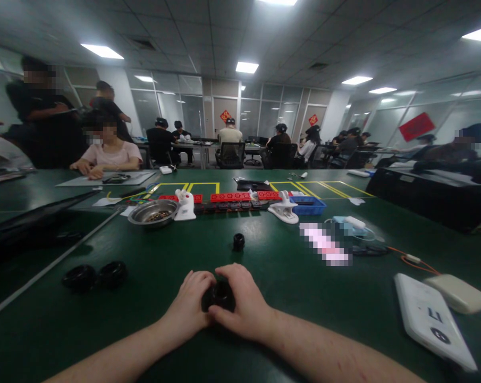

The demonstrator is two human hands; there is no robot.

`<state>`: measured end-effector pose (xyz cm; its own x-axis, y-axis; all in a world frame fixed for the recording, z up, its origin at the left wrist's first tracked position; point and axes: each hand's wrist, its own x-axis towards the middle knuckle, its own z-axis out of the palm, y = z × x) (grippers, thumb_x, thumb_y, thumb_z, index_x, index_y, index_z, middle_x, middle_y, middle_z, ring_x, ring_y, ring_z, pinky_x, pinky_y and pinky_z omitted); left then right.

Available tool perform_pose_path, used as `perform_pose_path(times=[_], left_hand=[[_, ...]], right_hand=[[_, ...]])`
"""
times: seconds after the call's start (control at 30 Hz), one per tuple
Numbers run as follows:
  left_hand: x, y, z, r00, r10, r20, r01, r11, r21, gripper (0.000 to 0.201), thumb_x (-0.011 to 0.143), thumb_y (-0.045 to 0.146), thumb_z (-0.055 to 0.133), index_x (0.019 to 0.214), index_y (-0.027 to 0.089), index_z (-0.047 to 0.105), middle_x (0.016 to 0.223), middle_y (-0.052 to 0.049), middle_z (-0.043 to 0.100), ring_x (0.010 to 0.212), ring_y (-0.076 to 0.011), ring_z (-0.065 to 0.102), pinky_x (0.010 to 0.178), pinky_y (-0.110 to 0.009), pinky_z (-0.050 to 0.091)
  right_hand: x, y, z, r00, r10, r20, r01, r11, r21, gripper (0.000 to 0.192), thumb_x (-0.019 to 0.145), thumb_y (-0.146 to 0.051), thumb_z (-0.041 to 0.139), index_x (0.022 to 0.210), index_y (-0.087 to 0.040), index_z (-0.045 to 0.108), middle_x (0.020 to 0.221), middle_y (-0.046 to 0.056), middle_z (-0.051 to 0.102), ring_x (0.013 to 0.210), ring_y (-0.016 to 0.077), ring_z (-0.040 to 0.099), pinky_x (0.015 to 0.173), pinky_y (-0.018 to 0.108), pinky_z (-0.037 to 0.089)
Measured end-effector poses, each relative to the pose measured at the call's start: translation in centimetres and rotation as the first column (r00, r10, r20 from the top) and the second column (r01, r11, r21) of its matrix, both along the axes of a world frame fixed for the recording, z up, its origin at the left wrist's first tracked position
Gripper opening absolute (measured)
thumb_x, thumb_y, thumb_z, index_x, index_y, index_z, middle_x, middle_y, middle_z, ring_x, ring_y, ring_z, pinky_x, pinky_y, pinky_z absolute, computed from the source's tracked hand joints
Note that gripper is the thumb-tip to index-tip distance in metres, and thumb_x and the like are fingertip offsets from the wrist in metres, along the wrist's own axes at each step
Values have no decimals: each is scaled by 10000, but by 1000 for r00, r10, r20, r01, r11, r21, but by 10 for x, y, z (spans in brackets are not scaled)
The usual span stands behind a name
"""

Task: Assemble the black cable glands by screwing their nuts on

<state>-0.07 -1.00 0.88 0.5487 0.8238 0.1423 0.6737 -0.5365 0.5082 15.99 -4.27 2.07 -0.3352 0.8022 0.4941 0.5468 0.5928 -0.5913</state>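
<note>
green bench (pixel 304 298), near middle: left hand (pixel 190 303) and right hand (pixel 242 308) both closed in a grip round one black round part (pixel 219 296), pressed down on the bench, likely to steady it. small black ring (pixel 238 241) just beyond; two black rings (pixel 94 276) near left; metal bowl (pixel 153 213) far left.

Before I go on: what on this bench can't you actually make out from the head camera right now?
- Black part: mostly covered by left hand and right hand; shape unclear.
- Metal bowl: contents too small to identify.
- Pixelated patch hides whatever lies there.
- Small black ring: too small for detail.
- Two black round parts: dark, blurred.
- White device: markings unreadable.
</note>
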Motion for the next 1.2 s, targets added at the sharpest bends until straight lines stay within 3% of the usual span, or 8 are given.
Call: perform_pose_path(times=[0.1,0.23,0.33,0.53,0.63,0.8,1.03,1.2], left_hand=[[0,0,-1,1000,-9,12,9,1000,0,355,589,249,603,927,209,501,992,-46,534,974,-243,469,970,-484,220],[-2,2,-3,1000,-21,-2,21,1000,-10,438,583,316,633,978,202,484,1042,-64,521,1014,-263,450,986,-508,162],[-2,3,-4,1000,-27,-1,27,1000,1,387,587,309,626,935,198,500,1009,-58,528,991,-260,461,978,-498,191],[-1,2,-2,999,-34,8,34,999,31,313,584,265,607,877,191,526,965,-54,539,930,-248,483,923,-474,292],[-2,2,-4,999,-48,10,48,998,46,384,586,268,608,956,217,520,1005,-49,541,963,-255,476,941,-484,262],[-4,3,-5,997,-72,7,72,997,40,430,614,290,603,1032,238,512,1083,-53,525,1030,-261,450,970,-499,213],[-4,3,-5,998,-56,0,56,998,41,333,600,329,628,909,222,564,1017,-47,538,989,-257,470,956,-495,238],[-4,3,-3,997,-72,3,72,997,11,381,620,350,616,974,234,540,1047,-43,524,1015,-253,453,974,-493,216]], right_hand=[[1,0,2,999,23,25,-22,999,-29,438,629,-198,514,1059,-176,435,987,71,533,961,230,464,935,443,281],[3,-2,3,987,154,42,-154,988,0,627,585,-160,486,1192,-166,329,1166,91,459,1159,257,321,1005,482,147],[3,-1,1,995,94,41,-94,996,7,680,605,-222,552,1226,-152,283,1216,110,410,1175,269,298,1007,491,130],[-1,3,-4,995,-95,-2,95,994,-50,604,616,-320,628,1142,-166,375,1024,89,513,1000,247,443,918,451,306],[-1,2,-3,998,-61,-20,60,996,-62,535,637,-220,563,1135,-171,375,973,69,539,960,221,469,897,418,335],[2,-1,-2,994,111,-10,-111,994,-3,635,591,-148,492,1194,-167,296,1149,92,463,1084,219,412,1001,449,173],[0,1,-4,996,-84,-24,83,995,-47,610,611,-314,632,1139,-172,363,1082,97,468,1022,243,425,911,430,306],[-1,2,-3,997,-70,-20,68,994,-86,474,632,-199,557,1079,-171,400,933,58,512,902,205,477,857,396,358]])
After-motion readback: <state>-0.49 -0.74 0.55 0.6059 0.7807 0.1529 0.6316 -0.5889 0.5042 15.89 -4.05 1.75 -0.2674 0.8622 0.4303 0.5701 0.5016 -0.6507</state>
